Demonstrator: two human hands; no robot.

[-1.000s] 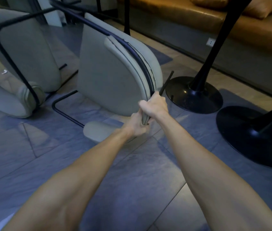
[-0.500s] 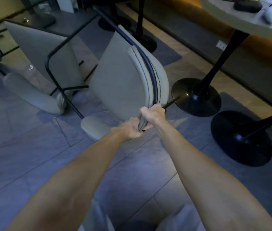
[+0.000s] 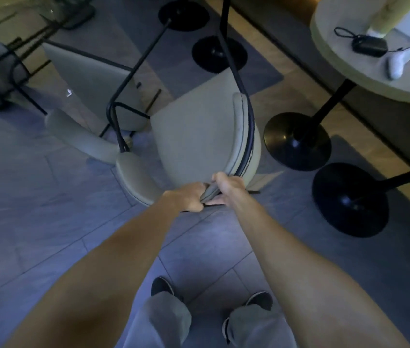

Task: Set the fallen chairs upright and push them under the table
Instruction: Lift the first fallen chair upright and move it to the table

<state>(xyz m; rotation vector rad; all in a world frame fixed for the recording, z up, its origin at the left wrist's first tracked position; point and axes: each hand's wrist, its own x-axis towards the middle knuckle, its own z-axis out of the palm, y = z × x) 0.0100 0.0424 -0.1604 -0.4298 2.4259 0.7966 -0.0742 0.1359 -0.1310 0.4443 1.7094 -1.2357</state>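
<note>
Plainly, both hands are clenched on one corner of the near chair (image 3: pixel 199 136) at mid-frame: the left hand (image 3: pixel 189 197) wraps the padded edge from the left, the right hand (image 3: pixel 229 187) grips the same edge and the black frame tube from the right, knuckles almost touching. That chair is tipped, its pale seat panel facing the camera, one armrest low at its left and a leg running up toward the top of the frame; it looks part-way through a lift, not yet standing on its legs. Behind it, at upper left, a second chair (image 3: pixel 86 79) lies on its side on the floor, untouched. The table (image 3: pixel 349 71) sits at upper right, its round black bases just right of the held chair. By my reading nothing is finished: this chair needs righting and pushing under, then the second one. The person's feet stand at bottom centre, well back from the chair.
</note>
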